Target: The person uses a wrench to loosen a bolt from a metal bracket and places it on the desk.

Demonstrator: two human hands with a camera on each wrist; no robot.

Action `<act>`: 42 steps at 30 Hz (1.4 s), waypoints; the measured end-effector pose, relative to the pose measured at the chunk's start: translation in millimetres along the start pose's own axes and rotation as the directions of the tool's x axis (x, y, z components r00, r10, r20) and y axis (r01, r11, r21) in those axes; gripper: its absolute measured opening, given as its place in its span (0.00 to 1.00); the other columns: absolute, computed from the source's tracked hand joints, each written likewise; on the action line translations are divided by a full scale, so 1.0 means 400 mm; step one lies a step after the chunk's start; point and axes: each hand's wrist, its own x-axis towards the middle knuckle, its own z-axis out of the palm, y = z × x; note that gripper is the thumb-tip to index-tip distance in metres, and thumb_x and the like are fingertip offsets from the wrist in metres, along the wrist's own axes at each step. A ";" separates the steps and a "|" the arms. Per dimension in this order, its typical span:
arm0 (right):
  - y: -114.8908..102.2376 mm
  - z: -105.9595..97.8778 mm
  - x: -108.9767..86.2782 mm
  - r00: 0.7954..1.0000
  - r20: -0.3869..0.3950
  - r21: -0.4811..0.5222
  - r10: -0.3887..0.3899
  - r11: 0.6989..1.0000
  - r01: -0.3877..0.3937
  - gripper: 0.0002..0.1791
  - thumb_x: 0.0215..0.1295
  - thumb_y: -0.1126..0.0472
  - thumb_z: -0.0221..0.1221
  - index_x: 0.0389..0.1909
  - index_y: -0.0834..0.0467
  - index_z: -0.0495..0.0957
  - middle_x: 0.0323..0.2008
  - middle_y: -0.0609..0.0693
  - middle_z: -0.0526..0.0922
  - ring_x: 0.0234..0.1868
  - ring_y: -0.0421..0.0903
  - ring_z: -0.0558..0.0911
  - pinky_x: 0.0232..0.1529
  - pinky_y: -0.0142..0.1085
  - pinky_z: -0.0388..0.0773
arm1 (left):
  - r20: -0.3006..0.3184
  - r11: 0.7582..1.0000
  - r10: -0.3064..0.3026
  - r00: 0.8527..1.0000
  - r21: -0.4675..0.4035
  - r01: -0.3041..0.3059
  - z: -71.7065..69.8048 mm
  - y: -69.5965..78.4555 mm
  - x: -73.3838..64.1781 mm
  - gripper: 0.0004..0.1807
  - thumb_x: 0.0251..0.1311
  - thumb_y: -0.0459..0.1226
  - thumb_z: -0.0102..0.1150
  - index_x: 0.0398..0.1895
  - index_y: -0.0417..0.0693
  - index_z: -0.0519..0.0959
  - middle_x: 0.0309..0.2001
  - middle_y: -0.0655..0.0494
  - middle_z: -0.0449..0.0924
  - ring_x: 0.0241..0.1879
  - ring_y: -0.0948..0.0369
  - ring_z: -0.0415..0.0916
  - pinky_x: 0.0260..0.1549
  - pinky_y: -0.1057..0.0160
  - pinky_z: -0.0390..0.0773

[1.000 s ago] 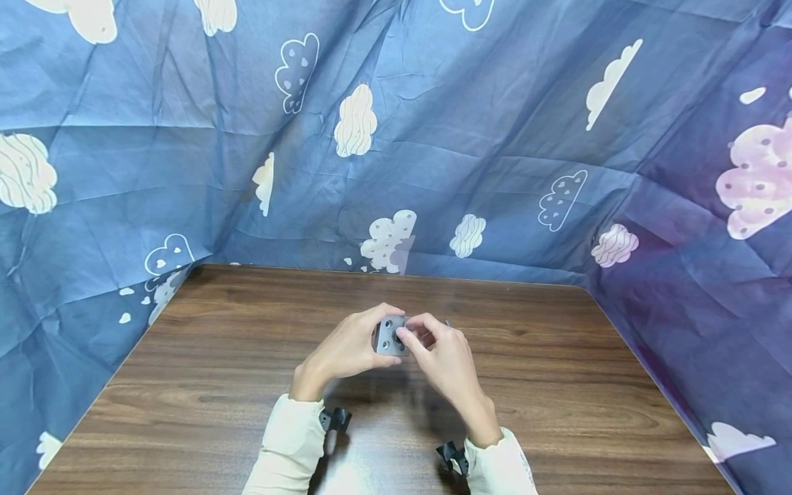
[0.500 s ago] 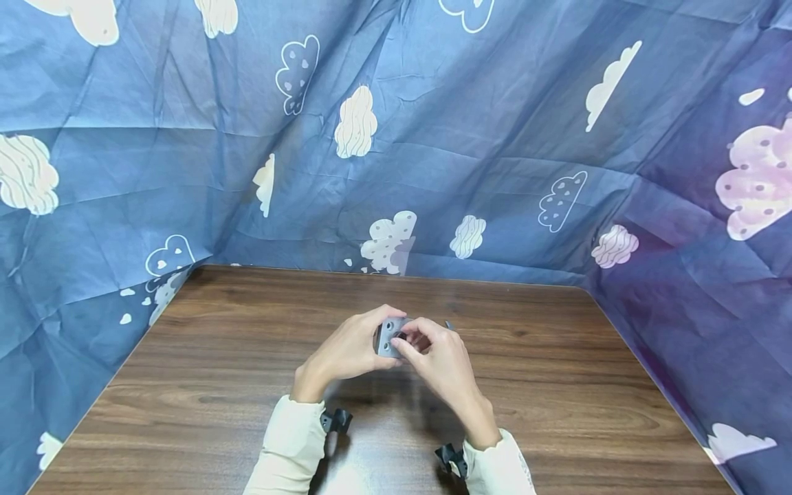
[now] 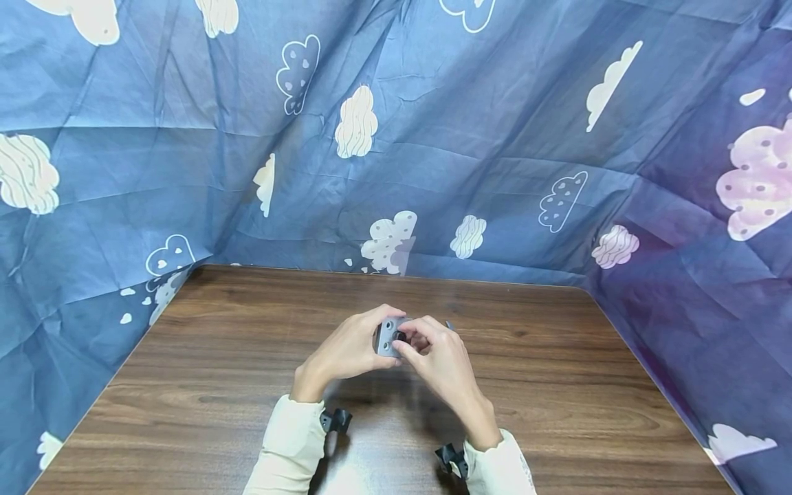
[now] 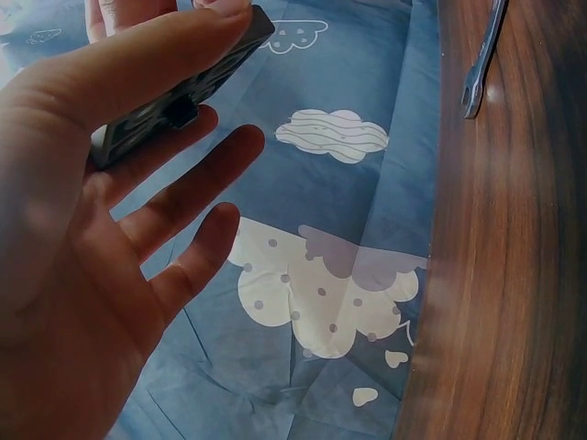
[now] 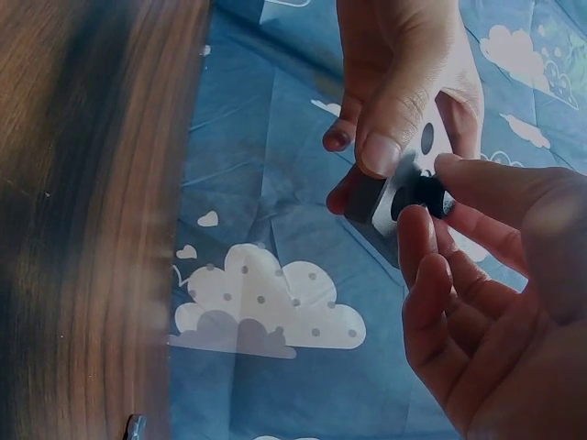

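In the head view my left hand (image 3: 346, 349) grips a grey metal block (image 3: 385, 338) with round holes by its upper and lower edges, above the table. My right hand (image 3: 447, 357) pinches a small black cylindrical piece (image 5: 431, 194) at the block's face between thumb and fingers. Up close in the right wrist view, the piece sits against the face beside a round hole; its far end is hidden. A dark stub (image 4: 185, 114) sticks out of the block's other side in the left wrist view. The left hand's other fingers extend free of the block.
A metal wrench (image 4: 477, 78) lies on the wooden table (image 3: 247, 309), mostly hidden behind my right hand in the head view. Blue cloud-patterned cloth (image 3: 433, 172) hangs along the table's back and sides. Black wrist mounts (image 3: 337, 420) are at both cuffs.
My right thumb and fingers have shifted slightly at the block's face, and the black piece between them now shows more. The left hand and block stay almost still.
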 end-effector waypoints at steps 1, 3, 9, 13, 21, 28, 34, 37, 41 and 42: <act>-0.001 -0.001 0.000 1.000 0.004 0.000 -0.001 1.000 0.001 0.11 0.55 0.62 0.72 0.39 0.55 0.85 0.29 0.45 0.81 0.27 0.35 0.80 0.31 0.33 0.80 | 0.000 1.000 0.000 1.000 -0.002 0.000 0.000 0.000 0.000 0.35 0.44 0.43 0.78 0.59 0.56 0.74 0.47 0.63 0.81 0.38 0.67 0.77 0.38 0.66 0.77; -0.003 -0.003 0.000 1.000 0.014 -0.002 -0.002 1.000 0.002 0.11 0.55 0.62 0.72 0.40 0.55 0.85 0.30 0.45 0.81 0.28 0.36 0.80 0.31 0.34 0.80 | 0.000 1.000 0.000 1.000 -0.003 0.000 0.000 0.000 0.000 0.35 0.44 0.42 0.77 0.59 0.56 0.74 0.47 0.63 0.81 0.38 0.67 0.77 0.38 0.66 0.77; -0.005 -0.006 0.000 1.000 0.023 -0.012 -0.017 1.000 0.017 0.11 0.56 0.64 0.71 0.40 0.54 0.85 0.33 0.45 0.82 0.29 0.36 0.81 0.33 0.34 0.80 | 0.002 1.000 0.006 1.000 0.002 -0.006 0.000 -0.001 0.000 0.35 0.44 0.42 0.77 0.59 0.55 0.75 0.48 0.62 0.81 0.38 0.67 0.77 0.38 0.66 0.77; -0.007 -0.005 -0.001 0.999 0.024 -0.014 -0.029 0.999 0.029 0.12 0.55 0.65 0.71 0.41 0.54 0.85 0.35 0.44 0.83 0.29 0.36 0.82 0.33 0.33 0.80 | 0.003 1.000 0.005 1.000 0.005 -0.005 -0.001 0.000 -0.001 0.35 0.44 0.43 0.77 0.59 0.55 0.74 0.48 0.62 0.81 0.38 0.67 0.77 0.38 0.66 0.77; -0.008 -0.003 -0.001 1.000 0.009 0.013 -0.007 1.000 0.006 0.15 0.55 0.63 0.71 0.45 0.55 0.84 0.37 0.45 0.82 0.29 0.36 0.81 0.33 0.34 0.80 | -0.011 1.000 -0.003 1.000 0.002 0.004 0.000 -0.003 -0.001 0.35 0.43 0.43 0.77 0.58 0.58 0.75 0.47 0.65 0.81 0.38 0.68 0.77 0.39 0.66 0.77; -0.011 -0.003 0.003 0.995 -0.045 0.022 0.085 0.996 -0.084 0.12 0.57 0.58 0.71 0.41 0.54 0.83 0.29 0.43 0.81 0.26 0.34 0.79 0.31 0.30 0.78 | -0.012 1.000 0.005 1.000 -0.003 -0.005 0.000 -0.001 0.001 0.35 0.43 0.43 0.79 0.58 0.58 0.75 0.45 0.65 0.81 0.37 0.69 0.77 0.37 0.66 0.77; -0.010 -0.001 0.003 0.993 -0.034 -0.007 0.114 0.993 -0.115 0.06 0.58 0.56 0.70 0.32 0.52 0.83 0.22 0.40 0.81 0.23 0.32 0.77 0.28 0.29 0.76 | 0.000 1.000 0.021 1.000 0.005 -0.021 0.002 0.005 0.001 0.35 0.44 0.43 0.78 0.59 0.55 0.75 0.47 0.62 0.82 0.38 0.67 0.78 0.38 0.65 0.78; -0.009 0.001 0.003 0.993 -0.025 -0.007 0.118 0.993 -0.118 0.06 0.57 0.56 0.71 0.31 0.51 0.82 0.22 0.39 0.82 0.23 0.32 0.77 0.27 0.28 0.75 | -0.001 1.000 0.020 1.000 0.002 -0.020 0.004 0.005 0.002 0.34 0.44 0.43 0.77 0.58 0.56 0.75 0.47 0.63 0.82 0.39 0.67 0.78 0.39 0.65 0.78; -0.008 0.001 0.003 0.994 -0.020 0.000 0.105 0.994 -0.105 0.06 0.57 0.57 0.71 0.32 0.51 0.83 0.22 0.39 0.81 0.23 0.32 0.77 0.27 0.28 0.76 | -0.005 1.000 0.019 1.000 0.000 -0.019 0.004 0.003 0.002 0.34 0.45 0.44 0.77 0.58 0.57 0.75 0.47 0.64 0.81 0.39 0.68 0.77 0.39 0.65 0.77; -0.007 0.001 0.003 0.995 -0.019 0.002 0.098 0.995 -0.098 0.06 0.57 0.58 0.71 0.32 0.51 0.83 0.23 0.39 0.80 0.23 0.32 0.77 0.27 0.28 0.76 | -0.005 1.000 0.019 1.000 0.001 -0.019 0.004 0.003 0.002 0.34 0.45 0.44 0.77 0.58 0.57 0.75 0.47 0.64 0.81 0.39 0.68 0.77 0.39 0.65 0.77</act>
